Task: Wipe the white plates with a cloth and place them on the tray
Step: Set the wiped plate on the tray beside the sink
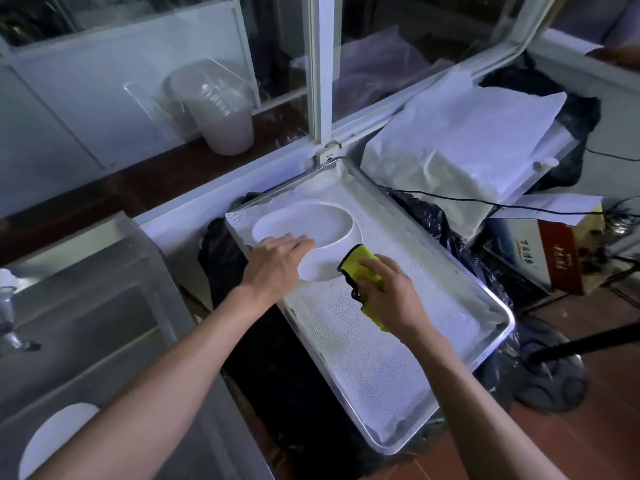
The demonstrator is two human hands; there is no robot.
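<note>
— Where's the plate you're handling?

— The near plate lies on the lined tray, overlapping the far plate. Your left hand rests flat on its rim, fingers straight; your right hand grips the yellow cloth.

— How will it handle?

— Likely stiff, smooth and breakable; take it by the rim. Another plate waits in the sink; the window frame crowds the tray's far end.

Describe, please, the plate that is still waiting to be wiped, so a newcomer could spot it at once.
Start at the steel sink on the left, beside the metal tray. The white plate lies low in it, by the left forearm. Unlike the two plates on the tray, it sits alone and no hand touches it.
</note>
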